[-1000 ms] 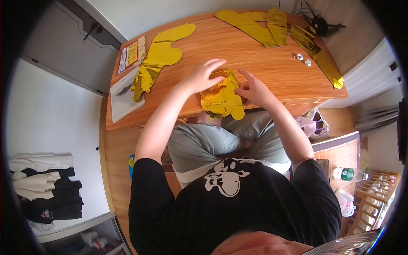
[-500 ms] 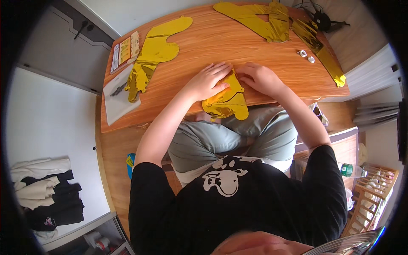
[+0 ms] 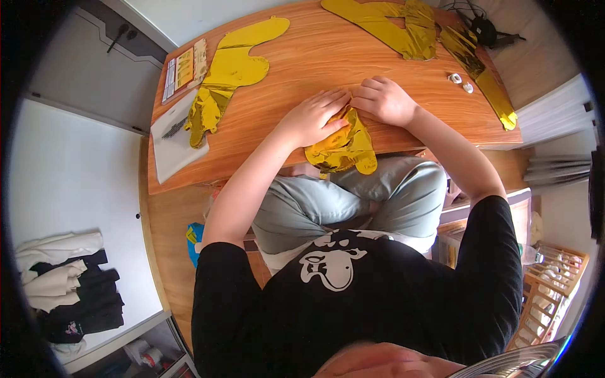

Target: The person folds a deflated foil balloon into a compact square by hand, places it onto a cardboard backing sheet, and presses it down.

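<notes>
A shiny gold foil balloon (image 3: 343, 151), flat and creased, lies at the table's front edge, its lower end hanging over my lap. My left hand (image 3: 316, 120) rests on its left side, fingers stretched forward and thumb spread across the foil. At the balloon's upper corner, my right hand (image 3: 386, 102) is closed, its curled fingers pinching the foil beside my left fingertips. The exact pinch point is partly hidden by the fingers.
Another flat gold foil balloon (image 3: 242, 66) overlaps a whitish plastic bag (image 3: 171, 157) at left, beside a printed card (image 3: 184, 70). More gold foil pieces (image 3: 419, 31) lie at the far right, near two small white rolls (image 3: 455, 78) and a black cabled device (image 3: 484, 30).
My right hand has moved up and inward, and its fingers have closed on the balloon's upper corner. The foil there has become more crumpled. My left hand stays on the balloon.
</notes>
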`<state>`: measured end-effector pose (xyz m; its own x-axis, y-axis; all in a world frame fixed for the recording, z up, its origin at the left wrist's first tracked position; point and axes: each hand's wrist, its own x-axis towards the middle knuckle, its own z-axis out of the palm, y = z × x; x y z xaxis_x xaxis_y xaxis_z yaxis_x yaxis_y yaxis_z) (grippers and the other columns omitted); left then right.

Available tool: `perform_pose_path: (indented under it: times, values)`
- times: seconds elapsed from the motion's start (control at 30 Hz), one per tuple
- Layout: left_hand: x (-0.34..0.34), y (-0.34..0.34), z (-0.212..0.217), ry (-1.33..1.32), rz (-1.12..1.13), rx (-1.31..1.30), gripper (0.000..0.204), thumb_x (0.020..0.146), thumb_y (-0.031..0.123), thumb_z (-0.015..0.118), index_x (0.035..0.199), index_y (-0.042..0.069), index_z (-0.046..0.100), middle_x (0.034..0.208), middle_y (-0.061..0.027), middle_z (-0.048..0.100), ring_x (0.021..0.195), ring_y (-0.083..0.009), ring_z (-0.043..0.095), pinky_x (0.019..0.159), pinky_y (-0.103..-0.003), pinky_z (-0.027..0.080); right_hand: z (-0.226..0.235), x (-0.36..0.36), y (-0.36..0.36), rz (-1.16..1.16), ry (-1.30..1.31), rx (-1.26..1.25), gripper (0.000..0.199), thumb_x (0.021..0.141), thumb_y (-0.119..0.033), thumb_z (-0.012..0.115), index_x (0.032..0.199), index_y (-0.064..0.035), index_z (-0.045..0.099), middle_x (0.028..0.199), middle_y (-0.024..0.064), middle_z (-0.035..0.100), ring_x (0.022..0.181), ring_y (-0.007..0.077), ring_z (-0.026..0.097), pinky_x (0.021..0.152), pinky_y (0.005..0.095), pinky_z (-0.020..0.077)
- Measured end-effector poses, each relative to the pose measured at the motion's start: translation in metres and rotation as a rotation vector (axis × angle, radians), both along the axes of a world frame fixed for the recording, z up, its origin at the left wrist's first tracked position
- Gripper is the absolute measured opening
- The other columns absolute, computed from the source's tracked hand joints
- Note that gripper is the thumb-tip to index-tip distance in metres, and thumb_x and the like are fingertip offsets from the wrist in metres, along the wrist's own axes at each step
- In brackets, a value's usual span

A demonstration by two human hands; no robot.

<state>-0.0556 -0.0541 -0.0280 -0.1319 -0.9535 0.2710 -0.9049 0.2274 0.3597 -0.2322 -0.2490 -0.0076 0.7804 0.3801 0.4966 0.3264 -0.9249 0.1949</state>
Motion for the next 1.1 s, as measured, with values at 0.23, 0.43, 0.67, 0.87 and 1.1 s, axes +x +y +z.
perform_pose_path:
  times: [0.23, 0.43, 0.67, 0.87, 1.1]
  values:
    - [0.002, -0.002, -0.005, -0.028, -0.003, -0.039, 0.062, 0.103, 0.043, 0.057, 0.148, 0.001, 0.050, 0.154, -0.0201, 0.050, 0.145, -0.0345, 0.044, 0.122, -0.047, 0.034, -0.001, 0.009, 0.004, 0.036, 0.044, 0.125, 0.021, 0.079, -0.016, 0.070, 0.100, -0.0112, 0.068, 0.105, 0.0030, 0.068, 0.098, 0.0247, 0.065, 0.086, 0.0389, 0.0537]
    - [0.002, -0.001, -0.003, -0.033, -0.023, -0.022, 0.058, 0.103, 0.041, 0.058, 0.145, 0.002, 0.053, 0.153, -0.0209, 0.050, 0.145, -0.0356, 0.044, 0.122, -0.047, 0.034, 0.002, 0.013, 0.010, 0.048, -0.003, 0.066, 0.025, 0.072, -0.010, 0.076, 0.095, -0.0111, 0.066, 0.096, 0.0038, 0.064, 0.091, 0.0268, 0.064, 0.080, 0.0401, 0.0533]
    - [0.000, -0.002, -0.002, -0.014, -0.012, -0.024, 0.057, 0.103, 0.040, 0.059, 0.144, 0.002, 0.054, 0.152, -0.0223, 0.051, 0.143, -0.0380, 0.045, 0.121, -0.048, 0.035, -0.011, 0.010, 0.024, -0.148, 0.073, 0.286, 0.027, 0.076, -0.007, 0.071, 0.102, -0.0106, 0.068, 0.088, 0.0067, 0.066, 0.089, 0.0301, 0.064, 0.083, 0.0424, 0.0534]
    - [0.001, -0.001, -0.004, 0.008, 0.003, -0.014, 0.059, 0.103, 0.039, 0.058, 0.149, 0.002, 0.050, 0.155, -0.0211, 0.049, 0.145, -0.0376, 0.044, 0.121, -0.048, 0.035, -0.009, -0.006, 0.041, -0.236, 0.058, 0.467, 0.026, 0.078, -0.001, 0.071, 0.102, -0.0105, 0.073, 0.089, 0.0074, 0.069, 0.090, 0.0308, 0.064, 0.084, 0.0426, 0.0529]
    - [0.001, -0.002, -0.005, -0.015, -0.004, -0.021, 0.059, 0.104, 0.039, 0.056, 0.150, 0.002, 0.049, 0.157, -0.0199, 0.047, 0.146, -0.0361, 0.043, 0.122, -0.048, 0.033, -0.011, -0.016, 0.042, -0.283, 0.039, 0.521, 0.025, 0.079, -0.004, 0.076, 0.102, -0.0129, 0.077, 0.097, 0.0061, 0.072, 0.097, 0.0269, 0.065, 0.091, 0.0419, 0.0487]
